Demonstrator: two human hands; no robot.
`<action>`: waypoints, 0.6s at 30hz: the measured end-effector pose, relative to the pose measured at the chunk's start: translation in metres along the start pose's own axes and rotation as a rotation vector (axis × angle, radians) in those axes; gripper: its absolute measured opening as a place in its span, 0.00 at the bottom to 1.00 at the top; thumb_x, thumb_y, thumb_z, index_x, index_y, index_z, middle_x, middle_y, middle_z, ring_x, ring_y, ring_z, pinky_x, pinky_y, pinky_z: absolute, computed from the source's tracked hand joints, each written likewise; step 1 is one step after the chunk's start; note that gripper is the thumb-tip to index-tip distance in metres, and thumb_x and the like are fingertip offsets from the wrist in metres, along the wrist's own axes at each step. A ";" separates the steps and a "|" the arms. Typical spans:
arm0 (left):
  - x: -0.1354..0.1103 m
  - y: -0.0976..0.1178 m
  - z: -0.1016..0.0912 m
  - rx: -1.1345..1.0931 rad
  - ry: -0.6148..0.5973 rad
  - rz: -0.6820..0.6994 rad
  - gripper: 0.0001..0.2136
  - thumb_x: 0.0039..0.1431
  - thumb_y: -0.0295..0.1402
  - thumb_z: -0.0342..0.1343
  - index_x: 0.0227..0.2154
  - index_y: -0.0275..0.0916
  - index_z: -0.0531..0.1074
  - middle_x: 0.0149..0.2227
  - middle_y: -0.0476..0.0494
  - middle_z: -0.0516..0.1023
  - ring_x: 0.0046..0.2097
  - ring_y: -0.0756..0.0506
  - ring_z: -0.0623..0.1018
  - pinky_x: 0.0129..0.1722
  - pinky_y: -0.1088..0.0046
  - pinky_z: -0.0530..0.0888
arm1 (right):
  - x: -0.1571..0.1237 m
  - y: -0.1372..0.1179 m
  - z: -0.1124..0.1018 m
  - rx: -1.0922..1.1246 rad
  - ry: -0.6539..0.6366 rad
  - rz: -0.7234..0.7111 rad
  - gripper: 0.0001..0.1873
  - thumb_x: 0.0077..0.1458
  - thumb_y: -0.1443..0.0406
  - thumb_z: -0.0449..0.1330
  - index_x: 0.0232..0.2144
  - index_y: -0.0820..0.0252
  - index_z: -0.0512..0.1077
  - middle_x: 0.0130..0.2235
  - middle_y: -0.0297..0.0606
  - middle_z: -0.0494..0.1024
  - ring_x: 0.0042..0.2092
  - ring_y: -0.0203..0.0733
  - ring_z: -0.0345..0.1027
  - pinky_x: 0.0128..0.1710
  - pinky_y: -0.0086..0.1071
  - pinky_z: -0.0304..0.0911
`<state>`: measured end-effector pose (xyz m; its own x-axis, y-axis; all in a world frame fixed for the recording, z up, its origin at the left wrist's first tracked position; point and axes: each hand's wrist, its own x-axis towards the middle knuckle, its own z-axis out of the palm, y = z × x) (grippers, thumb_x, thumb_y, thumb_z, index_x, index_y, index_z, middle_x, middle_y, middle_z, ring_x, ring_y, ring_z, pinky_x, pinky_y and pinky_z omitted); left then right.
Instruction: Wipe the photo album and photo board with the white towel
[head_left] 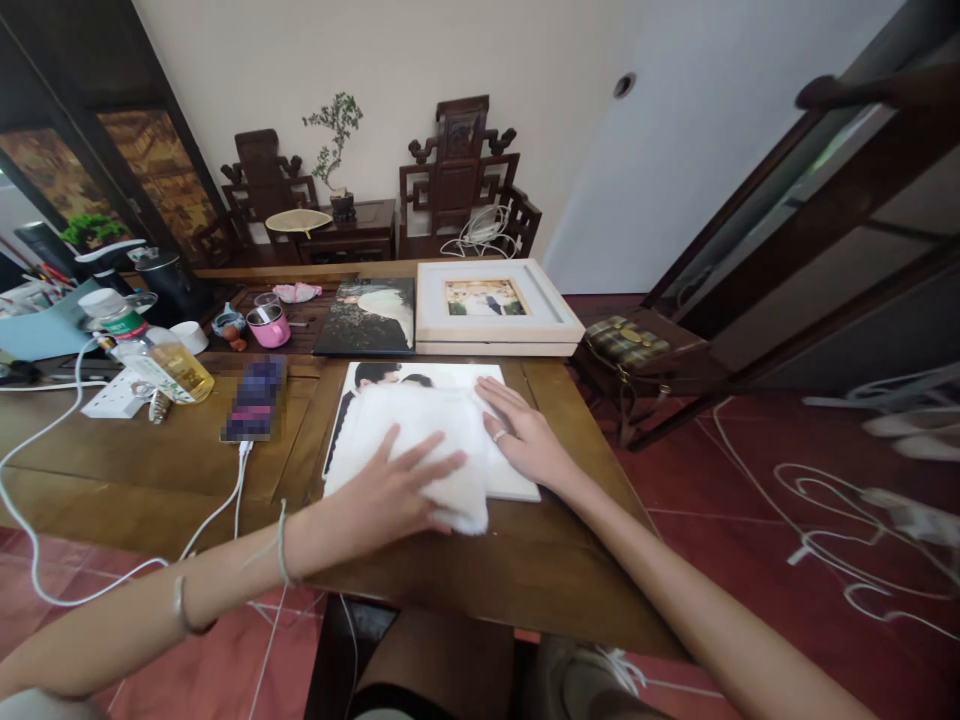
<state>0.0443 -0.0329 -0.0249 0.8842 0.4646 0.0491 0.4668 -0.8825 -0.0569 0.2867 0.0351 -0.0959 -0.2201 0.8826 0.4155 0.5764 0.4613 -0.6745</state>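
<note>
A white fluffy cloth (405, 430) lies over a photo print (514, 485) near the table's front edge, covering most of the picture. Two dark-haired heads and a dark sleeve show along the print's upper left side. My left hand (397, 475) rests on the cloth with its fingers spread. On the print's right side, my right hand (525, 430) lies flat, fingers stretched forward and a ring on one of them. Its fingertips touch the print's white surface beside the cloth.
Behind the print are a white-framed picture (555, 300) and a dark photo panel (352, 318). To the left on the wooden table (262, 480) are a phone (255, 400) on a cable, a bottle (161, 360), a power strip (116, 393) and a pink cup (270, 328).
</note>
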 end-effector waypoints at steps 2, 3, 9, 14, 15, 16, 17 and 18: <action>-0.008 0.015 -0.001 0.002 0.012 0.024 0.14 0.64 0.45 0.49 0.39 0.48 0.78 0.66 0.49 0.54 0.67 0.37 0.51 0.63 0.44 0.46 | 0.000 0.000 0.000 0.002 0.001 -0.010 0.23 0.58 0.62 0.52 0.56 0.56 0.67 0.61 0.41 0.65 0.64 0.48 0.54 0.64 0.52 0.50; -0.010 0.018 -0.002 0.000 0.011 0.027 0.14 0.64 0.45 0.49 0.39 0.48 0.78 0.66 0.49 0.54 0.67 0.37 0.51 0.63 0.45 0.47 | 0.000 0.000 0.000 0.001 0.000 -0.012 0.23 0.58 0.62 0.52 0.56 0.56 0.67 0.61 0.42 0.65 0.64 0.49 0.54 0.64 0.52 0.50; 0.016 -0.023 -0.009 -0.035 -0.055 -0.040 0.14 0.67 0.40 0.47 0.52 0.52 0.70 0.65 0.45 0.55 0.67 0.37 0.52 0.60 0.42 0.53 | 0.001 -0.001 0.000 -0.011 -0.005 0.001 0.23 0.59 0.61 0.52 0.56 0.56 0.67 0.61 0.42 0.66 0.64 0.49 0.55 0.63 0.52 0.51; 0.051 -0.068 0.003 -0.030 -0.014 -0.181 0.20 0.66 0.45 0.45 0.56 0.44 0.67 0.66 0.39 0.53 0.67 0.32 0.49 0.58 0.39 0.52 | 0.001 -0.001 0.000 -0.002 0.000 -0.007 0.23 0.59 0.60 0.52 0.56 0.56 0.67 0.61 0.43 0.66 0.64 0.49 0.54 0.63 0.53 0.51; 0.055 -0.073 0.006 -0.015 0.001 -0.200 0.20 0.66 0.45 0.46 0.56 0.43 0.67 0.66 0.38 0.51 0.67 0.32 0.49 0.58 0.39 0.52 | 0.001 -0.001 0.000 -0.001 0.000 -0.003 0.24 0.59 0.60 0.52 0.56 0.57 0.67 0.61 0.43 0.66 0.64 0.50 0.55 0.63 0.53 0.51; 0.059 -0.076 0.008 0.003 0.006 -0.212 0.20 0.66 0.44 0.47 0.57 0.42 0.66 0.67 0.37 0.50 0.67 0.31 0.49 0.58 0.40 0.53 | 0.001 -0.001 0.000 0.002 0.000 0.001 0.24 0.59 0.59 0.52 0.57 0.56 0.67 0.61 0.43 0.66 0.64 0.50 0.55 0.64 0.53 0.50; 0.061 -0.077 0.009 0.022 0.005 -0.217 0.20 0.66 0.43 0.47 0.57 0.42 0.66 0.67 0.37 0.49 0.66 0.31 0.49 0.58 0.40 0.53 | 0.001 -0.001 0.000 0.004 0.000 0.003 0.24 0.59 0.59 0.52 0.57 0.56 0.67 0.61 0.42 0.65 0.64 0.50 0.55 0.64 0.53 0.50; 0.061 -0.077 0.009 0.039 -0.004 -0.214 0.19 0.66 0.42 0.47 0.57 0.42 0.66 0.67 0.38 0.49 0.66 0.31 0.50 0.58 0.41 0.54 | 0.001 -0.002 0.000 0.007 0.000 0.005 0.24 0.59 0.59 0.52 0.57 0.55 0.66 0.61 0.41 0.65 0.64 0.50 0.55 0.64 0.54 0.49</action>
<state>0.0627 0.0641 -0.0265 0.7649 0.6413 0.0606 0.6441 -0.7603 -0.0839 0.2860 0.0352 -0.0942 -0.2174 0.8848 0.4121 0.5718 0.4576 -0.6809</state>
